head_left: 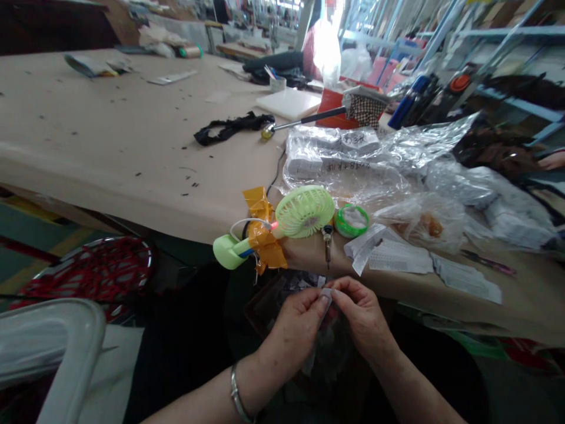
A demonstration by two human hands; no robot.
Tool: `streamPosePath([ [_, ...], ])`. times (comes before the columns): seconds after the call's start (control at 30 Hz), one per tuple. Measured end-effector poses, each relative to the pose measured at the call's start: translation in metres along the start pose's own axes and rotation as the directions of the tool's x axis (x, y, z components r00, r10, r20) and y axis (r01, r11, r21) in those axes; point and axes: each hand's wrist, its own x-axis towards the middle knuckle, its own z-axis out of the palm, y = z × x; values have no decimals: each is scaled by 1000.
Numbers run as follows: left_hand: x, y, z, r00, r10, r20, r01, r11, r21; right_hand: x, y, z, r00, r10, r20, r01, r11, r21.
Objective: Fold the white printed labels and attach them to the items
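Note:
In front of the table's near edge, my left hand (295,325) and my right hand (365,313) meet fingertip to fingertip. Both pinch a small whitish piece (326,292), thin like a label or scrap of cloth; its exact kind is unclear. Below the hands, partly hidden, lies a dark container with clear plastic (326,341) in it. Just beyond my fingers a pointed metal tool (327,250) sticks out over the table edge. A green fan (305,211) is fixed beside it with orange tape (268,250).
To the right are a green-rimmed tub (352,221), printed paper strips (399,254), plastic bags (344,162) and a pink-handled tool (488,262). Farther back lie black cloth (232,128) and a dark-handled tool (309,119). A white chair (83,341) stands at lower left.

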Motion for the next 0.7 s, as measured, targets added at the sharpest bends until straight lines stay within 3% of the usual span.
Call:
streamPosePath([
  [0.13, 8, 6, -6, 974, 226, -28, -216, 954, 206, 7, -4, 2, 995, -83, -61, 80, 995, -56],
  [0.23, 11, 11, -10, 948, 318, -24, -294, 899, 326, 9, -4, 3, 991, -111, -80, 104, 991, -90],
  [0.7, 18, 17, -17, 873, 483, 65, -425, 688, 588, 14, -7, 9, 952, -293, -92, 254, 920, -298],
])
